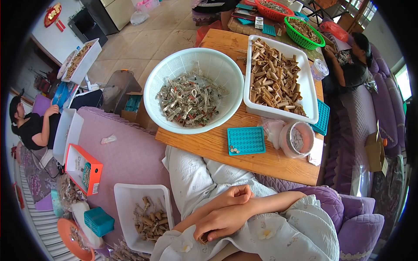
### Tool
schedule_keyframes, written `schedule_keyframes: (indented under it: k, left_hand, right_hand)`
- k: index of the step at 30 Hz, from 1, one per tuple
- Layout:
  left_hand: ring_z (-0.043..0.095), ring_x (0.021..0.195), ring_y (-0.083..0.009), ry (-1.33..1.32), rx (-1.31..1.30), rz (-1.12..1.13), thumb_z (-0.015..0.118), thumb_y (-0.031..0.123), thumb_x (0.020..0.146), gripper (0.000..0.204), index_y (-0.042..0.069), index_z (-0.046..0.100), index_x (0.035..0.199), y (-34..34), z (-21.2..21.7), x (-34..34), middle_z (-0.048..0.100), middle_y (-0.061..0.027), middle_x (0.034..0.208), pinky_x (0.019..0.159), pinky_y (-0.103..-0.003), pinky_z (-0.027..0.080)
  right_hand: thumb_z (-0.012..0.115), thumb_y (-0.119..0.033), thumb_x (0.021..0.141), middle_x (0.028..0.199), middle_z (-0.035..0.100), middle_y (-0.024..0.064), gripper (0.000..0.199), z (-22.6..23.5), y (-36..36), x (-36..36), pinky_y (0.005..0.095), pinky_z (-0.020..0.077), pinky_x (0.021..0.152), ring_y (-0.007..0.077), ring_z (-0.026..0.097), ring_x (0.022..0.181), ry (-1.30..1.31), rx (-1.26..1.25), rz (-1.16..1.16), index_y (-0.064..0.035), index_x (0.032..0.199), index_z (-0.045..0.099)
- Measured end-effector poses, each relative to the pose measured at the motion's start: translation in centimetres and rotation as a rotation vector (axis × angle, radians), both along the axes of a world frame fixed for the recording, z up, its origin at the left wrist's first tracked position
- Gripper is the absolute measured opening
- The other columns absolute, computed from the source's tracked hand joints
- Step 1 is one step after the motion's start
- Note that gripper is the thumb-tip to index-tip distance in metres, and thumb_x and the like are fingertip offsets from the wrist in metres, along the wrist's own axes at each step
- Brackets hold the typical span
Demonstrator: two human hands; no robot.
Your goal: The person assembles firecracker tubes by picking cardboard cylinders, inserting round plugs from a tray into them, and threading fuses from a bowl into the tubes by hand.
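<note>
My forearms cross over my lap, on pale patterned cloth. Reaching in from the right, my right hand is closed around a small brown tube-like piece, mostly hidden by the fingers. My left hand lies beyond the right wrist with its fingers curled in; what they hold, if anything, is hidden. Beside my lap on the left, a white bin contains brown tubes with stringy ends. On the wooden table ahead, a teal pitted tray has a few small round discs in one corner.
A pale colander of clear plastic pieces and a white tray of brown curled pieces stand on the table. Near its right edge is a round tub. People sit at left and right. An orange box rests on the sofa.
</note>
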State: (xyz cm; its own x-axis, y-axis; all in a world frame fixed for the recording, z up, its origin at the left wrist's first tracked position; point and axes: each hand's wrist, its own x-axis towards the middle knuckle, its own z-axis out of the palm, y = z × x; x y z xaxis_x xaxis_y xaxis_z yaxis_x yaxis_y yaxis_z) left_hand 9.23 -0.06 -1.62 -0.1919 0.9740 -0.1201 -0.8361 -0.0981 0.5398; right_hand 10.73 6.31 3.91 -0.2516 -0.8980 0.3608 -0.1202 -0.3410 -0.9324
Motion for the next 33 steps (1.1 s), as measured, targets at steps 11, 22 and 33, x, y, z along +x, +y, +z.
schedule_keyframes:
  k: [11, 22, 33]
  left_hand:
    - [0.045, 0.079, -0.0062, 0.05, -0.038, 0.014, 0.054, 0.053, 0.075, 0.049, 0.008, 0.044, 0.093, -0.2, -1.0, 0.4, 0.048, -0.0007, 0.086, 0.071, -0.019, 0.036]
    - [0.049, 0.09, -0.0103, 0.104, -0.203, -0.017, 0.05, 0.047, 0.081, 0.048, 0.007, 0.041, 0.106, -1.5, 0.4, -0.2, 0.054, -0.0056, 0.096, 0.081, -0.024, 0.038]
    - [0.047, 0.081, -0.0075, -0.024, -0.056, -0.038, 0.063, 0.045, 0.071, 0.053, 0.007, 0.041, 0.101, -0.7, -0.6, 0.5, 0.05, -0.0008, 0.086, 0.074, -0.02, 0.038]
  right_hand:
    - [0.046, -0.014, 0.086, 0.098, 0.051, 0.0112, 0.024, -1.0, 0.1, -0.3, 0.0322, 0.0384, 0.08, 0.0242, 0.049, 0.093, -0.013, 0.018, 0.008, -0.0007, 0.105, 0.045]
    - [0.048, -0.007, 0.082, 0.09, 0.054, 0.0088, 0.019, -1.1, 0.0, 0.1, 0.0309, 0.0388, 0.076, 0.022, 0.051, 0.087, -0.054, -0.017, -0.03, -0.0019, 0.1, 0.046]
    - [0.049, -0.007, 0.082, 0.092, 0.055, 0.0117, 0.021, -0.9, -0.5, 0.8, 0.0313, 0.0396, 0.077, 0.0236, 0.052, 0.088, -0.022, -0.044, -0.058, -0.0005, 0.101, 0.047]
